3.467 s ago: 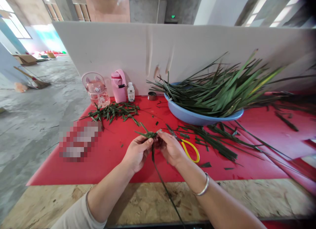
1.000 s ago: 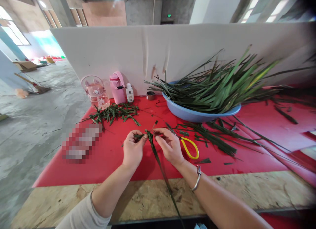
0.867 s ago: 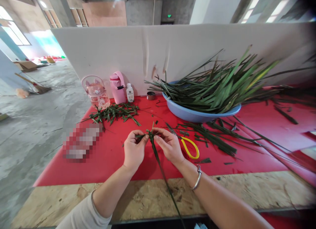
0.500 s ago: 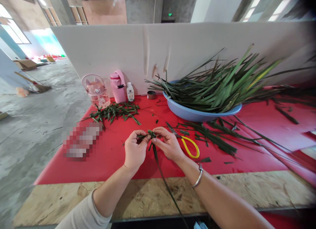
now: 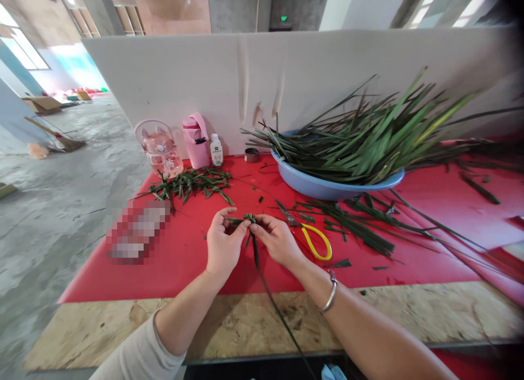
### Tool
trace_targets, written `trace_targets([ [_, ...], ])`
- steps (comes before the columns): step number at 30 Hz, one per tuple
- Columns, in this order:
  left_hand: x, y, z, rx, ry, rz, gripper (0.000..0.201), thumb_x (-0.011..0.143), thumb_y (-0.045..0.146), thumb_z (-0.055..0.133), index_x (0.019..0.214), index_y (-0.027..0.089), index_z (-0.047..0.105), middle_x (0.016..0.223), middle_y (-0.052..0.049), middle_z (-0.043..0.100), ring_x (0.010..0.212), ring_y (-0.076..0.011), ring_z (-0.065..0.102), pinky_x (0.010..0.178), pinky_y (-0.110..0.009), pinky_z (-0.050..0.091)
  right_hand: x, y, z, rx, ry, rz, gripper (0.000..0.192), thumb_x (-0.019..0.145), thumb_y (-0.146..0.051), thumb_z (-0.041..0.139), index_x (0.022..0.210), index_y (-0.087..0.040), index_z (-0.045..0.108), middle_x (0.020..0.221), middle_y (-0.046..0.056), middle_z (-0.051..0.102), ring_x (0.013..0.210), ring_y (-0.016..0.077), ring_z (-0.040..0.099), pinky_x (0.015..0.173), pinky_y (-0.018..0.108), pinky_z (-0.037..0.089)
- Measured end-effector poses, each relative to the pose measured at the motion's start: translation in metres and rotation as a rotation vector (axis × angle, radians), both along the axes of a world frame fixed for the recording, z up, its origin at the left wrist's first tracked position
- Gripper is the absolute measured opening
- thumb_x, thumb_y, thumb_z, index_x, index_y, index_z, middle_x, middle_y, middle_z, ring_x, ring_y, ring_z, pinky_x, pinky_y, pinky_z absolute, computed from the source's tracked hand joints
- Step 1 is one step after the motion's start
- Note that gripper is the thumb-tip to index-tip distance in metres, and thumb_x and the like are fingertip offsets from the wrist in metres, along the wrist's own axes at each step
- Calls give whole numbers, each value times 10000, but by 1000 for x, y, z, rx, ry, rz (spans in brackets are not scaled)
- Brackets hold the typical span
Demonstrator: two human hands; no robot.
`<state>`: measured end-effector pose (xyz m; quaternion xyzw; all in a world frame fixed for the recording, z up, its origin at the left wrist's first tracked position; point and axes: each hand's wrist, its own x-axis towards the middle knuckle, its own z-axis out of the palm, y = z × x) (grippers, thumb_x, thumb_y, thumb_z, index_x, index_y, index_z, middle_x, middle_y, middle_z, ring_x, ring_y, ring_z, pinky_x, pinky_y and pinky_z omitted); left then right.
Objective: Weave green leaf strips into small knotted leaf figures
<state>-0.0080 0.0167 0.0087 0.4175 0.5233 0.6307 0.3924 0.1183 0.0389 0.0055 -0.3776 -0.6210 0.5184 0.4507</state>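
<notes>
Between my two hands is a small knot of woven green leaf strips (image 5: 249, 218), held just above the red table cover. My left hand (image 5: 224, 241) pinches it with the thumb, its index finger partly lifted. From the other side my right hand (image 5: 279, 239) grips the same piece between thumb and fingers; a silver bangle is on that wrist. One long leaf strip (image 5: 270, 298) trails from the knot down past the table's front edge. Scissors with yellow handles (image 5: 317, 242) lie just right of my right hand. Finer folds in the weave are hidden by my fingertips.
A blue basin (image 5: 327, 188) heaped with long green leaves stands at the back right, cut leaf pieces (image 5: 364, 232) before it. Back left are a pile of knotted leaf pieces (image 5: 192, 183), a clear pink jug (image 5: 164, 153), a pink bottle (image 5: 196, 145) and a small white bottle (image 5: 216, 150).
My left index finger has lifted slightly away from the knot. Both hands keep hold of the leaf piece in nearly the same place, and the view has shifted slightly.
</notes>
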Motion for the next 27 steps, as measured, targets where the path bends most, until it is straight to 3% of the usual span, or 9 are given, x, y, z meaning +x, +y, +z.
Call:
trace_targets([
  [3, 1, 4, -4, -44, -234, -27, 527, 609, 236, 739, 1070, 198, 488, 651, 62, 546, 591, -66, 539, 599, -180, 433, -1, 2, -2, -56, 40, -13, 233, 753, -357, 613, 869, -157, 636, 835, 37, 671, 796, 177, 607, 769, 309, 466],
  [6, 3, 6, -6, -170, -382, -192, 406, 608, 305, 744, 951, 172, 570, 719, 19, 600, 606, -74, 544, 591, -194, 444, 0, 6, -6, -59, 45, -57, 227, 742, -354, 617, 857, -159, 641, 818, 36, 676, 788, 183, 610, 759, 314, 471],
  [9, 1, 6, -5, -257, -300, -319, 308, 581, 333, 760, 799, 143, 655, 729, -19, 631, 603, -82, 538, 565, -191, 440, 3, 10, -9, -53, 34, -74, 202, 742, -333, 610, 846, -164, 644, 807, 35, 679, 782, 185, 612, 754, 314, 474],
  [17, -9, 10, -6, -413, -200, -342, 257, 504, 312, 790, 706, 170, 717, 727, -40, 670, 557, -108, 534, 534, -235, 468, 5, 14, -11, -31, -53, -42, 189, 746, -311, 601, 849, -165, 664, 811, 29, 687, 788, 184, 616, 766, 318, 464],
  [23, -12, 14, -14, -216, 54, -163, 203, 620, 328, 714, 743, 167, 719, 662, -35, 669, 534, -127, 528, 530, -238, 426, 1, 10, -11, -64, 58, 10, 290, 759, -340, 595, 999, -186, 651, 899, 25, 675, 858, 171, 604, 827, 310, 444],
  [27, -12, 11, -6, -73, 143, -97, 126, 658, 291, 682, 715, 183, 714, 660, -33, 671, 609, -158, 568, 594, -235, 415, -3, 5, -9, -121, 126, 67, 323, 725, -295, 626, 1033, -196, 631, 729, -20, 622, 651, 115, 553, 669, 257, 450],
])
